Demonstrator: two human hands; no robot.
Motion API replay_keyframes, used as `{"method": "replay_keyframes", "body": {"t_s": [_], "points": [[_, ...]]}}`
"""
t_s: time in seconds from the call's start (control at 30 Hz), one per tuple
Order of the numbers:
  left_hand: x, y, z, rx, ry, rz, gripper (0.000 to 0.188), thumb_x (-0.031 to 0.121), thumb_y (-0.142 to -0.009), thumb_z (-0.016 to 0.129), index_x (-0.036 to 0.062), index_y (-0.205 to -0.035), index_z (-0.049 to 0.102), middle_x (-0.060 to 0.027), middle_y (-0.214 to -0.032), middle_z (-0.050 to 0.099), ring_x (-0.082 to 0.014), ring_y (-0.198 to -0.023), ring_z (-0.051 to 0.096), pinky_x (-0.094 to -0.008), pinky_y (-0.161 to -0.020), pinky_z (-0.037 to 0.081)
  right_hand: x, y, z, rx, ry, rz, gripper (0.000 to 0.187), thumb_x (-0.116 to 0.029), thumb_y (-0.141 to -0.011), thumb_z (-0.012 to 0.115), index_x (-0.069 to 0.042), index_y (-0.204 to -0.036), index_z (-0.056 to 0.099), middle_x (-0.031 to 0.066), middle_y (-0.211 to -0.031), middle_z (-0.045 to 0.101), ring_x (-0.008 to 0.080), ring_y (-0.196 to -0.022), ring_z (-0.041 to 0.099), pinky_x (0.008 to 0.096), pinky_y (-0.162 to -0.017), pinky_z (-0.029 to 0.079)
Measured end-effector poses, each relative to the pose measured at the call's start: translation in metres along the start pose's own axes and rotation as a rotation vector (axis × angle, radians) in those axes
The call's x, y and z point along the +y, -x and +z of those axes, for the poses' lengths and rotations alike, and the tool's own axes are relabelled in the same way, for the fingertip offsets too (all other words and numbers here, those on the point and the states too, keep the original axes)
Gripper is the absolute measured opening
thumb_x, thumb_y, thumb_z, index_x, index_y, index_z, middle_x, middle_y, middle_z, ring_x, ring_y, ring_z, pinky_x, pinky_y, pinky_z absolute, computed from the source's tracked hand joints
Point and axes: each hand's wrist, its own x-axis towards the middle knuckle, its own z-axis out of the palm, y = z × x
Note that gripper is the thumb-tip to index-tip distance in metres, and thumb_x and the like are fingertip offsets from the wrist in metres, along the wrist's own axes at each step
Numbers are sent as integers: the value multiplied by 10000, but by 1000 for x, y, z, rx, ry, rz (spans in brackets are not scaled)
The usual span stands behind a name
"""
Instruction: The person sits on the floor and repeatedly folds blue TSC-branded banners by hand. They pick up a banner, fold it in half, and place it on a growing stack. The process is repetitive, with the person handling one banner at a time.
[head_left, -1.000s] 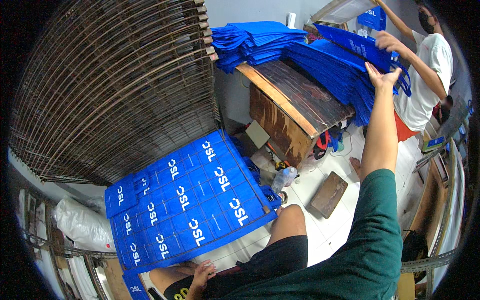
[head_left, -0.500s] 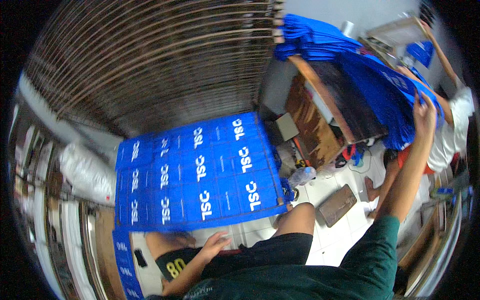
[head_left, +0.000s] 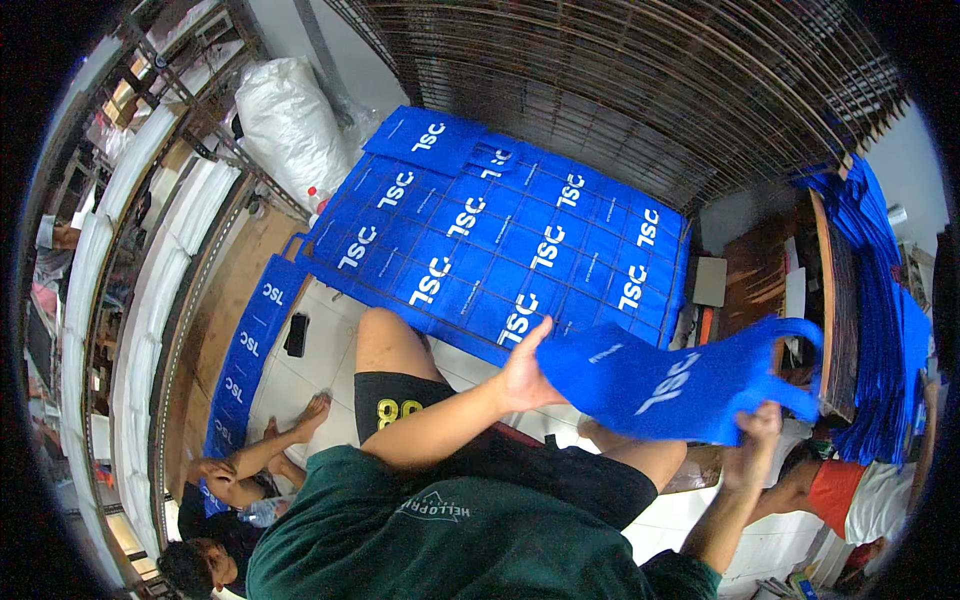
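Note:
A blue fabric tote bag [head_left: 640, 385] with white print and loop handles is stretched across my lap. At its left end my left hand [head_left: 528, 372] grips the edge, thumb up and the other fingers partly hidden behind the cloth. My right hand [head_left: 758, 428] is closed on the other end, just below the handles. Beyond the bag, a wire drying rack [head_left: 455, 325] is covered with rows of similar printed blue bags [head_left: 465, 218]. At the rack's far left corner, one bag [head_left: 425, 140] lies over the others.
Raised wire racks [head_left: 640, 80] slant overhead. Blue bags [head_left: 875, 300] hang over a wooden cabinet [head_left: 835, 330] at right, beside a person in red shorts [head_left: 835, 490]. At left, another person [head_left: 215, 545] sits by a row of bags [head_left: 245, 345] and a phone [head_left: 297, 335].
My right hand has come back from the pile at right with a blue tote bag. My left hand has risen from my lap and taken the other end. The view has turned left.

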Motion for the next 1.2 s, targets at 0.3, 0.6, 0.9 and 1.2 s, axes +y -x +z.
{"method": "replay_keyframes", "body": {"t_s": [0.3, 0.6, 0.9, 1.2], "points": [[94, 56, -93, 596, -412, 205, 598, 131, -684, 495, 103, -1275, 408, -80, -1101, 550, -194, -941, 556, -349, -760, 480, 117, -67, 48, -229, 202, 379, 360, -39, -642, 553, -99, -987, 471, 31, -890, 539, 174, -764, 538, 298, -478, 433], [268, 44, -38, 491, -597, 835, 598, 62, -708, 498, 48, -1293, 374, -109, -1180, 505, -215, -972, 545, -374, -839, 457, 119, -188, 191, -232, 263, 342, 426, -84, -701, 581, -181, -1072, 396, 14, -1064, 481, 201, -998, 456, 453, -734, 355], [276, 6, -158, 1056, -352, 780, 588, 376, -783, 569, 114, -1257, 340, -93, -1064, 503, -200, -928, 512, -368, -788, 393, 321, -344, 310, -219, 53, 362, 735, -52, -747, 576, -96, -1337, 139, 131, -1240, 342, 235, -1057, 405, 404, -677, 392], [292, -25, -155, 889, -752, 550, 537, 250, -778, 661, 66, -1215, 409, -66, -900, 576, -139, -843, 540, -257, -782, 383, 390, -410, 362, -34, 170, 411, 742, 39, -757, 512, -109, -1371, 123, 113, -1283, 298, 246, -1019, 424, 402, -726, 468]]}}
